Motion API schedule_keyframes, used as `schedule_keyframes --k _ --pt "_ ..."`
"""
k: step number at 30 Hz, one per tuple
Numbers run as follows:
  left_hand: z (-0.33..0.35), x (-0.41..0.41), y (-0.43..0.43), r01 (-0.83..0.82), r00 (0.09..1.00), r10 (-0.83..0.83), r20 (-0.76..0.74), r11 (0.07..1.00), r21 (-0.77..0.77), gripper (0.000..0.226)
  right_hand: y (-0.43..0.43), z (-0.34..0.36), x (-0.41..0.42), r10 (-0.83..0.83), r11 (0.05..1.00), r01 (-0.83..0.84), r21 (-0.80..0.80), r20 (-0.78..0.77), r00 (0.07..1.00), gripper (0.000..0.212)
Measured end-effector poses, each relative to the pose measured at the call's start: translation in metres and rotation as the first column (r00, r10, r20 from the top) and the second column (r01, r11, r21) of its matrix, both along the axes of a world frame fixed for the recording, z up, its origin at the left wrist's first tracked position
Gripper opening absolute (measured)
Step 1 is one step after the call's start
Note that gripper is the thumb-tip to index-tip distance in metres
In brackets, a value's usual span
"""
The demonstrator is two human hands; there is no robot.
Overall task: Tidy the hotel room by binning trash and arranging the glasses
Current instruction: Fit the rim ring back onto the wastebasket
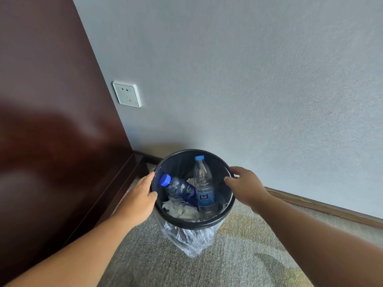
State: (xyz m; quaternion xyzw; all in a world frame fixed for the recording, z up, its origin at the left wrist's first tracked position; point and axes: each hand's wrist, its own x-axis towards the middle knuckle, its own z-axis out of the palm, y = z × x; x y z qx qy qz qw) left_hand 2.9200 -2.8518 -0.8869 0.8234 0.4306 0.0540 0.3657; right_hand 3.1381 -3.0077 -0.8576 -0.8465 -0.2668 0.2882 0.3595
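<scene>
At lower centre, the left hand (pixel 139 198) and right hand (pixel 246 188) grip opposite sides of the bin (pixel 193 223) rim, fingers curled over it. Two bottles (pixel 204 190) and tissues (pixel 181 210) lie inside. Binning seems finished; next likely setting the bin down, then the glasses.

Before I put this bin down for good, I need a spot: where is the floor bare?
Bare carpet lies to the right of the bin, bordered by the skirting board and grey wall. It is tight on the left, where the dark wooden furniture stands close. Both hands, left hand and right hand, grip the rim.
</scene>
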Motion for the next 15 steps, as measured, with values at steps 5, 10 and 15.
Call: schedule_keyframes --k 5,10,15 --pt "-0.003 0.000 0.003 -0.015 1.000 0.014 -0.012 1.000 -0.019 0.058 0.003 -0.003 0.001 0.014 1.000 -0.014 -0.016 0.014 1.000 0.027" --pt "-0.006 0.001 0.008 -0.009 1.000 0.009 -0.029 1.000 -0.016 0.059 0.006 -0.005 0.003 0.004 0.999 -0.004 -0.043 0.009 1.000 0.024" --pt "-0.006 0.003 0.013 -0.005 0.999 0.004 -0.042 1.000 -0.021 0.062 0.009 -0.005 0.004 0.013 0.998 -0.011 -0.064 0.037 0.999 0.025"
